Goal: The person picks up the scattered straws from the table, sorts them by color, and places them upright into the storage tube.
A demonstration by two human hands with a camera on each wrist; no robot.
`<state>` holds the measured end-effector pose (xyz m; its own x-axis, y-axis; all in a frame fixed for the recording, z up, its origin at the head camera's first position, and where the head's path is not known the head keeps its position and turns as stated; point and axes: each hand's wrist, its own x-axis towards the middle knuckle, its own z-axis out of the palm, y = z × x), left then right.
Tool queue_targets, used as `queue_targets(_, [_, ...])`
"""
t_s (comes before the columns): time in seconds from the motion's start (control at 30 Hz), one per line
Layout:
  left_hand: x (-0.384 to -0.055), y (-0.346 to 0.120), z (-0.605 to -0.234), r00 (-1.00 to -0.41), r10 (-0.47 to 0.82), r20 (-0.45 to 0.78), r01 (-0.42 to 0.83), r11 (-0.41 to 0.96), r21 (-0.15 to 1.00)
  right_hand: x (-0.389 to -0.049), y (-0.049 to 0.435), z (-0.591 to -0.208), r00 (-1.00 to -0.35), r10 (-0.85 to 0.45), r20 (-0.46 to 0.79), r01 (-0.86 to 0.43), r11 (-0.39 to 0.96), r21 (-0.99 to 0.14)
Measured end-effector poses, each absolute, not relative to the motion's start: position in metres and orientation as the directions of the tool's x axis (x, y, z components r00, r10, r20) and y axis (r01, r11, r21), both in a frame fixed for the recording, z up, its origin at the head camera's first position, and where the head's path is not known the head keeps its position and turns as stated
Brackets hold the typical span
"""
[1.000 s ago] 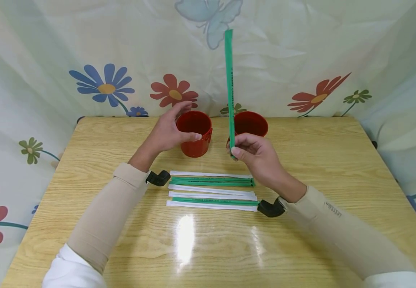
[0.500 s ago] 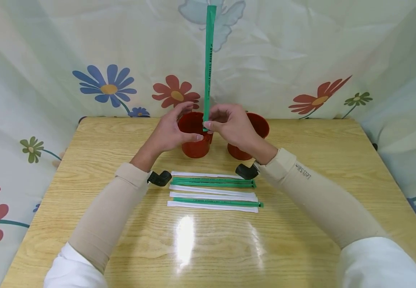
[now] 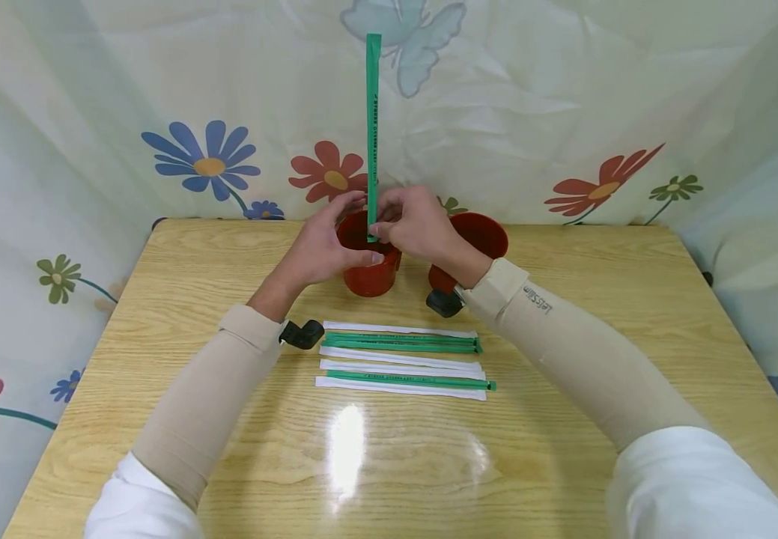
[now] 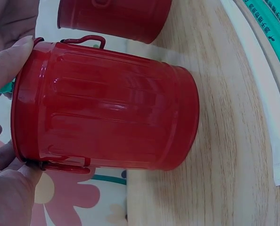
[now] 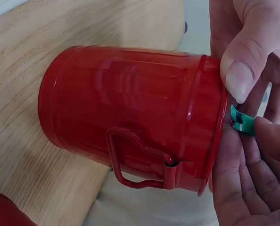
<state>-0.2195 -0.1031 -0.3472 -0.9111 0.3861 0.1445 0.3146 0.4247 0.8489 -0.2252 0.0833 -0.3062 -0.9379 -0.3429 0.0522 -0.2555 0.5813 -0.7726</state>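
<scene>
Your right hand (image 3: 418, 224) pinches the green straw (image 3: 372, 123) near its lower end, thumb against fingers. Your left hand (image 3: 321, 243) spans the mouth of the red bucket (image 3: 370, 281), thumb on the near rim and fingers round the far side, so you have it in a wide grasp. The straw stands nearly upright, flat and straight, with dark print down one side, and its lower end is at the bucket's mouth; I can't quite tell whether the tip has passed inside the rim, since your fingers crowd it. The bucket sits upright on the table (image 3: 631, 299), ribbed and glossy, with a loop handle on each side. Just beside it, partly behind your right wrist, is a second bucket (image 3: 483, 230). Nearer you lie white and green straws (image 3: 405, 361) in a row.
</scene>
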Motion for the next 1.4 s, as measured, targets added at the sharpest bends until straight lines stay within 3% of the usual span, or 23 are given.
queue_targets(0.7, [-0.220,-0.101,-0.348,-0.910,0.394,0.131,0.309,0.432,0.847,-0.224,0.089,-0.298,-0.948,-0.314,-0.044,-0.150,0.567,-0.810])
queue_targets(1.4, [-0.221,-0.102,-0.350,-0.925,0.365,0.102,0.274,0.458,0.846,-0.163,0.147,-0.313,-0.950,-0.311,-0.030,-0.152,0.546,-0.824])
